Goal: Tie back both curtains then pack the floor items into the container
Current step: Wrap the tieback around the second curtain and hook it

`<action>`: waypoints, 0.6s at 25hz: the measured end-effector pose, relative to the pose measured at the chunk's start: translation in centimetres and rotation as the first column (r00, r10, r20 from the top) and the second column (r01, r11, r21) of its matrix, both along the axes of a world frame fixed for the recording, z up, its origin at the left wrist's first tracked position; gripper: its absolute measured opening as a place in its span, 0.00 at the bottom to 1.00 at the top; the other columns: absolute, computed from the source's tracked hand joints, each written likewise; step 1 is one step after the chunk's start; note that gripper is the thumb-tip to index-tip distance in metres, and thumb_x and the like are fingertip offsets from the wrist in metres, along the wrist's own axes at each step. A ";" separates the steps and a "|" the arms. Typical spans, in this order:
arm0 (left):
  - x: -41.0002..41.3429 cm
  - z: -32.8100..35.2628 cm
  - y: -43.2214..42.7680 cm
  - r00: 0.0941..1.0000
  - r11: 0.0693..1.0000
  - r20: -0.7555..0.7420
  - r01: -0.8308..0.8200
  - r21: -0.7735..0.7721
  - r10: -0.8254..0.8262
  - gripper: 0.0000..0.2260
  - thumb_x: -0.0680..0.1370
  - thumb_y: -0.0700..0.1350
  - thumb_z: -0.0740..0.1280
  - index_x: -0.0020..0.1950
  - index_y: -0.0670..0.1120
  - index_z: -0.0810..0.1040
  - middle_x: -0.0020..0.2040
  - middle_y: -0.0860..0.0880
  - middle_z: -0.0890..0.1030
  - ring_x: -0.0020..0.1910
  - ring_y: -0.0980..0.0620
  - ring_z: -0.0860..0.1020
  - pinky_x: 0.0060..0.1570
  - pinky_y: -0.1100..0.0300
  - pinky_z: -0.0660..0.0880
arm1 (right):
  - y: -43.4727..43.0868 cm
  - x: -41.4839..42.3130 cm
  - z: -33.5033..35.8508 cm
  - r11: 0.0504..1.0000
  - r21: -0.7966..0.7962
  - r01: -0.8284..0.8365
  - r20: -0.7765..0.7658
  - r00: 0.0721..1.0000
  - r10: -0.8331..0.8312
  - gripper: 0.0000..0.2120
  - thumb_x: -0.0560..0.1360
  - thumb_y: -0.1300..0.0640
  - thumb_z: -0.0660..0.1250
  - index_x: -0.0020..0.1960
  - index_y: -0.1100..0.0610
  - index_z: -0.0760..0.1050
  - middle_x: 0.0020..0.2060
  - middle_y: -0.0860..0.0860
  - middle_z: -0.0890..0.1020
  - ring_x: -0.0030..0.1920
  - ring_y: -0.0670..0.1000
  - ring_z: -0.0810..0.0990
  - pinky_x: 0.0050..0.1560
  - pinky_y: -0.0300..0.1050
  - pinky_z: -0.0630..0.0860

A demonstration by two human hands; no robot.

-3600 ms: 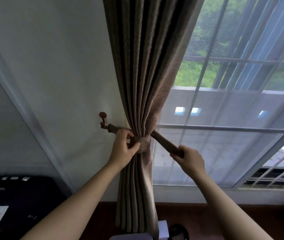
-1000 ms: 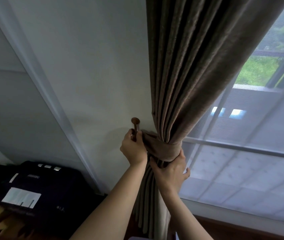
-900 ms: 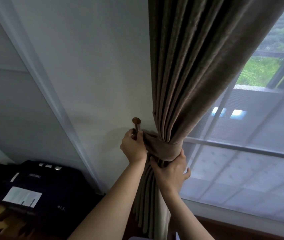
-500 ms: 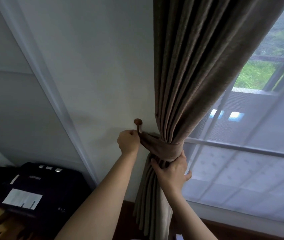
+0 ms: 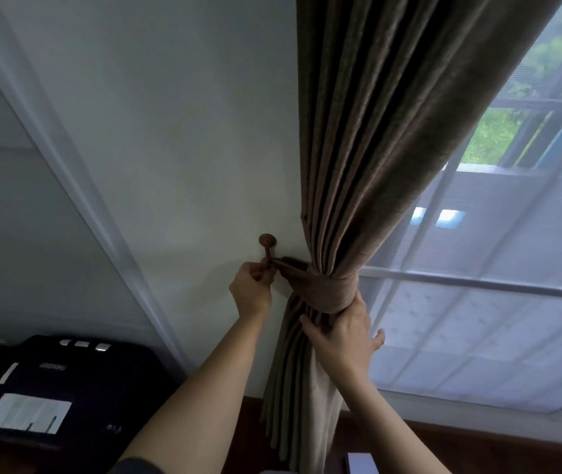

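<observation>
A brown curtain [image 5: 371, 138] hangs beside the window, gathered at its waist by a matching tieback band [image 5: 327, 292]. The band's end runs left to a wooden wall hook [image 5: 267, 244]. My left hand [image 5: 252, 290] is closed on that end right at the hook's stem. My right hand [image 5: 342, 331] presses the bunched folds just under the band, thumb and fingers spread around the fabric.
A dark case with a white label [image 5: 53, 388] lies at the lower left. A white wall [image 5: 170, 131] is behind the hook. A sheer panel covers the window [image 5: 495, 268] on the right. Dark wooden floor [image 5: 478, 453] shows below, with a small pale object [image 5: 361, 463] at the bottom edge.
My left hand has slid a little left and down off the band to the hook's stem, pulling the band's end with it. My right hand stays under the band.
</observation>
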State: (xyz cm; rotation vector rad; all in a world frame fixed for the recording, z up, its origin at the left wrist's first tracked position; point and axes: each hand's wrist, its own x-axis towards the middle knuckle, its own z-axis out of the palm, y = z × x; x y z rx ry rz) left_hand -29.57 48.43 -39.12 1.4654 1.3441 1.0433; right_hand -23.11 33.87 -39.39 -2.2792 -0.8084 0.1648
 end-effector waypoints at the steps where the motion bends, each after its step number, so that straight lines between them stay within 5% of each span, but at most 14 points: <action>1: -0.1 -0.3 0.0 1.000 0.999 0.002 0.026 0.034 -0.026 0.03 0.74 0.39 0.69 0.41 0.42 0.78 0.35 0.48 0.80 0.36 0.51 0.77 0.32 0.74 0.68 | 0.0 0.1 0.1 1.000 -0.012 -0.009 0.002 1.000 0.009 0.46 0.67 0.38 0.68 0.75 0.55 0.50 0.70 0.49 0.64 0.70 0.53 0.64 0.69 0.67 0.50; 4: 0.1 -0.9 -0.4 0.973 0.994 0.216 0.094 -0.062 -0.079 0.05 0.75 0.35 0.66 0.42 0.40 0.80 0.34 0.48 0.79 0.34 0.54 0.77 0.41 0.61 0.72 | 0.0 0.3 0.5 0.999 -0.010 -0.045 -0.025 0.999 0.044 0.45 0.68 0.39 0.68 0.74 0.56 0.51 0.70 0.50 0.64 0.69 0.54 0.64 0.68 0.65 0.54; 7: 0.6 -0.3 -1.7 0.682 0.866 0.731 0.355 -0.351 0.017 0.13 0.76 0.29 0.56 0.54 0.38 0.77 0.44 0.45 0.80 0.44 0.51 0.78 0.45 0.61 0.76 | -0.9 0.6 0.6 0.995 0.039 -0.096 -0.053 0.994 0.098 0.43 0.67 0.42 0.70 0.74 0.54 0.53 0.67 0.50 0.68 0.67 0.55 0.67 0.64 0.59 0.64; 9: 0.2 0.1 -1.5 0.540 0.775 0.835 0.483 -0.409 0.104 0.21 0.68 0.26 0.51 0.52 0.41 0.76 0.41 0.48 0.81 0.42 0.53 0.78 0.44 0.63 0.74 | -1.8 1.2 0.6 0.989 0.032 -0.144 -0.038 0.989 0.145 0.42 0.67 0.43 0.70 0.74 0.52 0.54 0.67 0.50 0.67 0.67 0.54 0.67 0.62 0.57 0.68; 12: -0.7 0.6 -0.3 0.585 0.734 0.804 0.502 -0.458 0.102 0.25 0.60 0.29 0.50 0.47 0.47 0.77 0.36 0.52 0.81 0.41 0.55 0.75 0.44 0.62 0.67 | -3.2 2.4 0.6 0.975 0.028 -0.221 -0.013 0.975 0.222 0.36 0.69 0.48 0.69 0.72 0.53 0.59 0.66 0.52 0.68 0.65 0.54 0.68 0.61 0.50 0.69; 15: -0.7 0.1 -0.4 0.762 0.774 0.635 0.477 -0.417 -0.128 0.26 0.71 0.27 0.49 0.59 0.47 0.76 0.48 0.52 0.80 0.48 0.55 0.76 0.46 0.61 0.66 | -3.9 2.2 0.4 0.956 0.097 -0.276 -0.081 0.956 0.284 0.30 0.71 0.58 0.67 0.71 0.57 0.62 0.65 0.56 0.70 0.65 0.56 0.70 0.61 0.41 0.66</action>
